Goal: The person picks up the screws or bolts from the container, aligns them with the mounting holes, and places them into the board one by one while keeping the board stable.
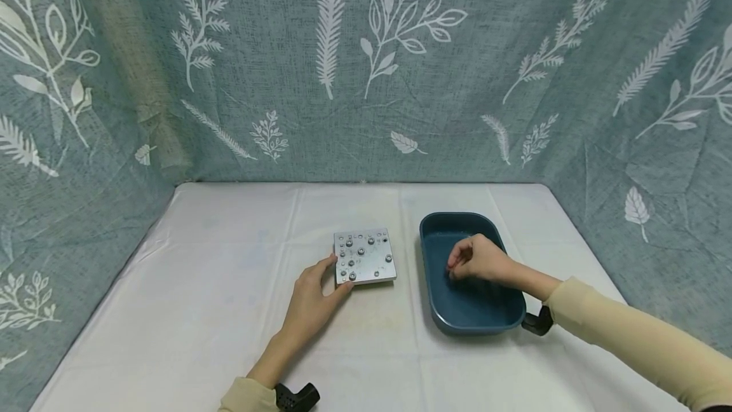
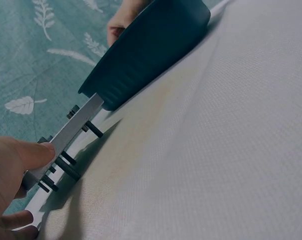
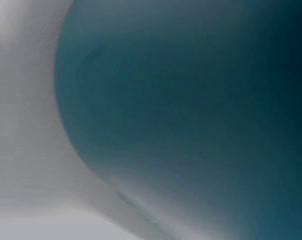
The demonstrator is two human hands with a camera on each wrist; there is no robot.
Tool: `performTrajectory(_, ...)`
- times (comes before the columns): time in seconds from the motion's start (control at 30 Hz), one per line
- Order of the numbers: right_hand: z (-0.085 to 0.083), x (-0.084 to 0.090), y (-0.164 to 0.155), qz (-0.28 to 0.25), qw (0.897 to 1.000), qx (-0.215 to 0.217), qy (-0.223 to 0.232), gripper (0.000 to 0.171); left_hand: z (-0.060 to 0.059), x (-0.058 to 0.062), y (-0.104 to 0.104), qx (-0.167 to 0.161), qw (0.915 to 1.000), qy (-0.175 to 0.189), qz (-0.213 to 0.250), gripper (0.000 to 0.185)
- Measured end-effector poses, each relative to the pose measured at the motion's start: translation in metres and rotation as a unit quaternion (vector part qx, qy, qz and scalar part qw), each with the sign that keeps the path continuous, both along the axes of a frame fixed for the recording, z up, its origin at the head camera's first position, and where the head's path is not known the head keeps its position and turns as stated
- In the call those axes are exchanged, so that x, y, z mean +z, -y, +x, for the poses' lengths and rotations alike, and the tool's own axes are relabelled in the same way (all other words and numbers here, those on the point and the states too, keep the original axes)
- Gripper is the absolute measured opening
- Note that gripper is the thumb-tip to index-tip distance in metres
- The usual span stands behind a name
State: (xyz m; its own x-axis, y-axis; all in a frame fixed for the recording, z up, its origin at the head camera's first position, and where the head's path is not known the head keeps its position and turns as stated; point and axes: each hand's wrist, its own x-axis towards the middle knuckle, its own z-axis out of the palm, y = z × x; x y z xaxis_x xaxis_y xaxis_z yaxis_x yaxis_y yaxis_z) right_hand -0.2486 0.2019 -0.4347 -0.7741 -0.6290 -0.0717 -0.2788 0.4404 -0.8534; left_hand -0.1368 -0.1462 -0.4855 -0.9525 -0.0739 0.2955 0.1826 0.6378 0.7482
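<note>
So the count: one metal plate (image 1: 365,257) on the table, one dark blue tray (image 1: 457,310) next to it, two hands in view, a left hand (image 1: 311,301) and a right hand (image 1: 477,259). Screws (image 1: 361,250) sticking out of the plate, I get about eight from the head view, but they're small and a bit blurry so could be off by one or two. From the left wrist view I can pick out maybe five screw shafts (image 2: 70,169) poking out under the plate. One white tablecloth (image 1: 229,310), one leaf-print curtain (image 1: 366,68) wrapping round the back and both sides
</note>
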Motion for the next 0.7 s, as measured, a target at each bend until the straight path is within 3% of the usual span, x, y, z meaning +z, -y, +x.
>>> performTrajectory(0.13,-0.002,0.015,0.005,-0.026,1.0,-0.01,0.008,0.012,0.0,0.0,0.0,0.001,1.0,-0.002,-0.001,0.065)
performTrajectory(0.43,-0.007,0.055,0.038,-0.062,0.994,-0.081,0.027,0.011,0.001,0.0,-0.001,0.001,1.0,0.003,0.0,0.065)
performTrajectory(0.7,-0.016,0.062,0.08,-0.112,0.983,-0.133,0.065,0.011,0.0,0.002,-0.001,0.001,1.0,0.002,-0.001,0.065)
